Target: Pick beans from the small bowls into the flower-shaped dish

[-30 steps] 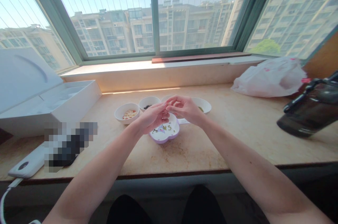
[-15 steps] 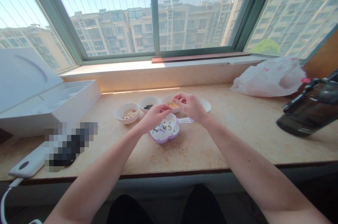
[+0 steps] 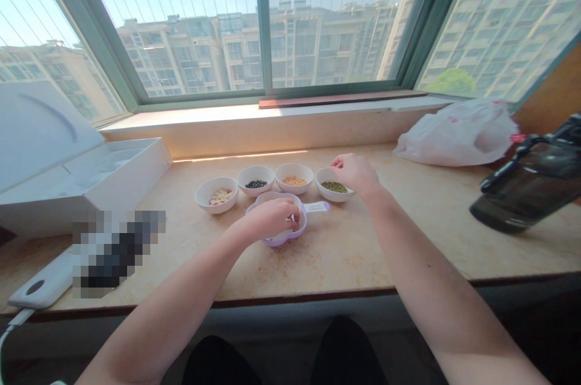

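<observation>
My left hand (image 3: 271, 220) hangs low over a shallow white dish with a lilac rim (image 3: 276, 242), its fingers curled and hiding most of the dish. Whether those fingers hold anything small, I cannot tell. A white tab or handle (image 3: 315, 207) juts from the dish. My right hand (image 3: 356, 173) sits just above the far edge of a white bowl of green beans (image 3: 331, 185). Beside that stand a bowl of yellow grains (image 3: 294, 179), a bowl of black beans (image 3: 255, 181), and a bowl of red and white pieces (image 3: 216, 195).
All of this stands on a pale marble windowsill (image 3: 363, 252). A white box with a raised lid (image 3: 91, 191) is at the left, near a white power bank (image 3: 43, 281). A plastic bag (image 3: 458, 137) and a dark bottle (image 3: 521, 191) are at the right.
My hands have drawn apart. The right one has moved rightward from the yellow grains to the green beans. The left one has dropped lower over the dish and now covers more of it.
</observation>
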Demonstrator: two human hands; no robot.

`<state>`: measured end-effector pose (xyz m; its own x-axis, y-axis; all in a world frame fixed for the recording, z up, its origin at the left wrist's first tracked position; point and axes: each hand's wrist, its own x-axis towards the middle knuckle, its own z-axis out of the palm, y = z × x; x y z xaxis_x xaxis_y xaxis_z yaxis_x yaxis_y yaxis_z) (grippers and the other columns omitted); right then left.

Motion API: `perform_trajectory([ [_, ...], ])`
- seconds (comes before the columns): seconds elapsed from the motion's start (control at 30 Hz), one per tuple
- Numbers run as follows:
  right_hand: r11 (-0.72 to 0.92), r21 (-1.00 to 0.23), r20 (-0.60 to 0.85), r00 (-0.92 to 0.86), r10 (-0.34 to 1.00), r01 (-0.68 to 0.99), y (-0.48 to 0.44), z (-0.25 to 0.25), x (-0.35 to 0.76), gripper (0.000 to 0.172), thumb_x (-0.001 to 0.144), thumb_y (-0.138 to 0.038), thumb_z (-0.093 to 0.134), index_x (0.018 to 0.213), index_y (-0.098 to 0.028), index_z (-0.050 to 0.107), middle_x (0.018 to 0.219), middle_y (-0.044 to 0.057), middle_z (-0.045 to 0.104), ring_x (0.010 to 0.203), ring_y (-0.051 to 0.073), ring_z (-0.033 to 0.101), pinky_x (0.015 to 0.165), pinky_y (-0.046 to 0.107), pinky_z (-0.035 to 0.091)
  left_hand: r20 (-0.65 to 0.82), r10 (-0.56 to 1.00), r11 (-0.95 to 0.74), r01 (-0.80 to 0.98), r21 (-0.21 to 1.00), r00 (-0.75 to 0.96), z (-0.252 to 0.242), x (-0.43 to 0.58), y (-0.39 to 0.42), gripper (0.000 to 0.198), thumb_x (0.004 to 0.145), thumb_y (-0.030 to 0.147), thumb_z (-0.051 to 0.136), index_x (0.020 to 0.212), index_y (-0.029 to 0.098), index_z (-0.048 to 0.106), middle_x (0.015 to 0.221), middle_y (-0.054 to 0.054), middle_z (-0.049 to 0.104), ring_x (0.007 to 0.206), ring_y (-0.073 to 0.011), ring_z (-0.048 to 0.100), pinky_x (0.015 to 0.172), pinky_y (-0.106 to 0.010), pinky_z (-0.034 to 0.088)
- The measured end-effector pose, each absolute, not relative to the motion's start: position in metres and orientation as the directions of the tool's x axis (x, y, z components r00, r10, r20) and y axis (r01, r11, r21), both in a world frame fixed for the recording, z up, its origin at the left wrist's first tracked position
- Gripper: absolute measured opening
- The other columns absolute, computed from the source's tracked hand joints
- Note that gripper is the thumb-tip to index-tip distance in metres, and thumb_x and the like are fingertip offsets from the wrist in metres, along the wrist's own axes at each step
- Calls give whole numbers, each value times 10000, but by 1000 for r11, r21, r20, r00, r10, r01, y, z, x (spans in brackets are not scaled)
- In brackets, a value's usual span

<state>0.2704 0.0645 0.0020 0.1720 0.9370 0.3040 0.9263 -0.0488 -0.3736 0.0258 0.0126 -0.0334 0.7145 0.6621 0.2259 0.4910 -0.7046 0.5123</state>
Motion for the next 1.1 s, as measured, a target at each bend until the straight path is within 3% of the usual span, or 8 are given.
perform_trajectory([
  [0.3, -6, -385, 278, 122, 953, 923, 63, 0, 264, 275, 892, -387, 603, 1008, -202, 770, 1045, 107, 775, 970, 287, 696, 752, 350, 488, 229, 624, -728, 449, 518, 747, -36, 27, 9, 185, 841, 159, 638, 662, 205, 642, 755, -34, 570, 617, -158, 451, 658, -305, 343],
  [0.53, 48, -428, 331, 107, 937, 903, 64, -3, 264, 223, 879, -369, 626, 952, -208, 763, 951, 88, 773, 881, 255, 692, 730, 336, 487, 295, 706, -650, 425, 630, 644, -26, 20, 10, 178, 845, 168, 620, 675, 217, 605, 765, -38, 581, 688, -181, 479, 682, -306, 355],
  [0.67, 182, -497, 416, 50, 908, 848, 62, 0, 257, 200, 882, -342, 640, 953, -198, 758, 901, 80, 763, 825, 231, 680, 760, 341, 497, 302, 824, -491, 337, 803, 479, -10, 18, 7, 147, 878, 231, 629, 735, 200, 640, 762, -32, 583, 714, -174, 481, 637, -277, 330],
  [0.83, 415, -671, 464, -89, 881, 615, 55, 6, 243, 213, 879, -366, 648, 917, -182, 749, 919, 74, 765, 692, 171, 640, 684, 312, 499, 137, 885, -169, 33, 985, 446, 3, 18, 2, 284, 878, 412, 698, 775, 170, 593, 669, 25, 468, 612, -106, 395, 586, -242, 295],
  [0.97, 501, -796, 442, -240, 864, 340, 44, 8, 234, 325, 853, -468, 678, 946, -163, 742, 879, 67, 745, 639, 144, 601, 602, 285, 479, 67, 846, 80, -249, 965, 529, 9, 17, 0, 331, 824, 403, 782, 784, 160, 560, 695, 44, 427, 629, -79, 406, 617, -216, 346],
  [1.1, 470, -861, 383, -359, 851, 195, 33, 10, 227, 376, 794, -492, 750, 986, -169, 742, 825, 37, 721, 633, 130, 597, 595, 267, 475, 30, 840, 179, -329, 927, 541, 11, 16, -1, 303, 789, 334, 823, 793, 147, 585, 714, 43, 440, 647, -71, 436, 640, -209, 379],
])
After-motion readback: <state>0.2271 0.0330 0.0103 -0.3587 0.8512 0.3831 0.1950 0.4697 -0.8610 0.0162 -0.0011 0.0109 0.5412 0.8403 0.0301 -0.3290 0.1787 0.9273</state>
